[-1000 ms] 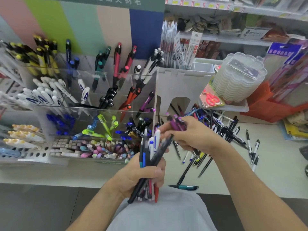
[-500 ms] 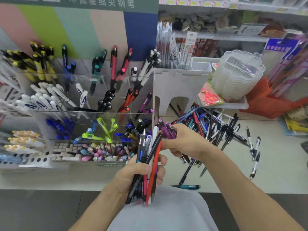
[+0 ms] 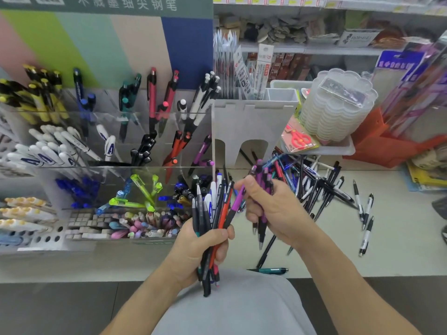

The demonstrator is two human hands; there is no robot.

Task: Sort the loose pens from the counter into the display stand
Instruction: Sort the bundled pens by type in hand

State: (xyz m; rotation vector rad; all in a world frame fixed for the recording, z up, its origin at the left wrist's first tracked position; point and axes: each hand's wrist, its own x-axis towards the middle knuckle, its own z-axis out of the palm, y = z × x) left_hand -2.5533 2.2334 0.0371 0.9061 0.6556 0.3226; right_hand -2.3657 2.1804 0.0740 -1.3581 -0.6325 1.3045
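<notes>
Meanwhile, purple pens are being pulled out of the mixed bundle for sorting.

Nearest, the mixed bundle (image 3: pixel 212 228) is held upright in the left hand (image 3: pixel 198 247), fingers curled round it. Since a second ago an orange-red pen (image 3: pixel 223 213) has come to the front of it, and a purple pen (image 3: pixel 235 204) is now pinched at the thumb of the right hand (image 3: pixel 271 209), which is also closed on a small purple cluster (image 3: pixel 263 189). The sorting by colour is judged under way. Farther right, loose pens (image 3: pixel 321 189) are left heaped on the tabletop (image 3: pixel 399 233). Farther left stands the display stand (image 3: pixel 150 141), where purple pens (image 3: pixel 202 153) are already slotted.
</notes>
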